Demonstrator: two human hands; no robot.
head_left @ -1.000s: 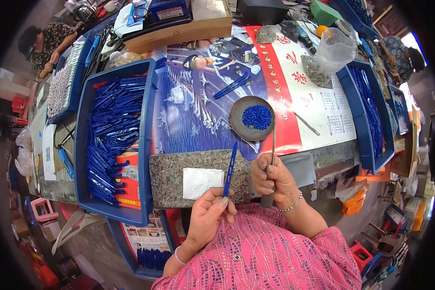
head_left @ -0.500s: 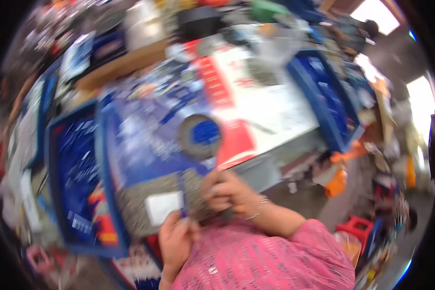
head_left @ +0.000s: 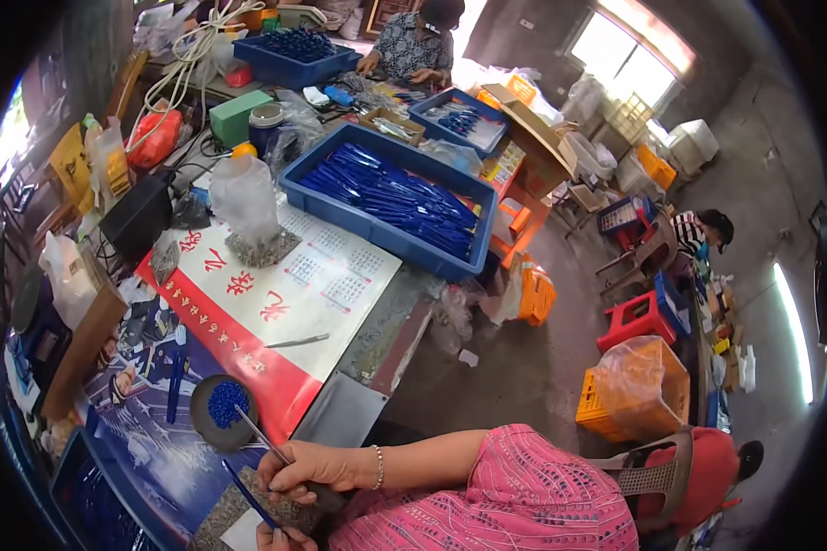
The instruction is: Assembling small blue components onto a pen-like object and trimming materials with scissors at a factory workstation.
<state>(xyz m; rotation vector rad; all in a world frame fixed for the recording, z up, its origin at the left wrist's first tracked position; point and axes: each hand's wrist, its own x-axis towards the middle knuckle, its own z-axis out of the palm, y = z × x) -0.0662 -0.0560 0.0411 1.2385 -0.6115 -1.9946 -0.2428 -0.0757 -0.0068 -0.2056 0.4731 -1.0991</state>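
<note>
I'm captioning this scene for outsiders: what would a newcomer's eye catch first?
Probably the bright pink patterned top, filling the bottom middle. Next, the long blue plastic tray heaped with slim glossy blue pieces at upper middle, beside the red-and-white paper sheet. At the picture's lower left, the right hand holds a thin metal tool over small blue beads in a round dark bowl.

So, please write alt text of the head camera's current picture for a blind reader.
A person in a pink top holds a slim metal tool in the right hand, its tip at small blue beads in a round dish, and a slender blue piece in the left hand. Beyond is a blue tray of blue pieces, with a co-worker behind.
</note>
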